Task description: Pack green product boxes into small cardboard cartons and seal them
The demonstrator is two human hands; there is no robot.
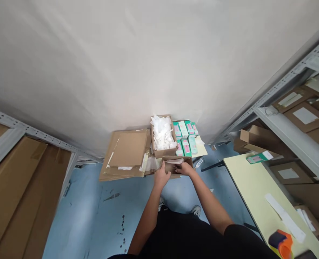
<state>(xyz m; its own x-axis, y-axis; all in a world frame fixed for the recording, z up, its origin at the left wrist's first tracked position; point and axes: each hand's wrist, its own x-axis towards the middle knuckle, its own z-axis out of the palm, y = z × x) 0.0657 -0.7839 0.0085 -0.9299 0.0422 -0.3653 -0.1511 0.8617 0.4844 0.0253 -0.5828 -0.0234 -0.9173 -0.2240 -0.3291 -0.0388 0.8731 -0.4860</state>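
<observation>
A small open cardboard box (173, 169) stands at the near edge of the table, with white paper inside along its far wall. My left hand (162, 176) grips its left front side, thumb and forefinger apart over the wall. My right hand (185, 168) reaches over the right side, its fingertips down inside and partly hidden; whether they hold anything I cannot make out. Just beyond stands a larger carton (163, 153) full of crumpled white paper (163, 133). To its right are several green-and-white product boxes (185, 146) with pink pictures.
Flattened cardboard sheets (128, 149) lie left of the cartons, overhanging the table. A pale yellow table (252, 187) at right holds a green box (259, 157), paper strips (285, 217) and an orange tape dispenser (285, 246). Shelves with cartons (301, 117) flank both sides.
</observation>
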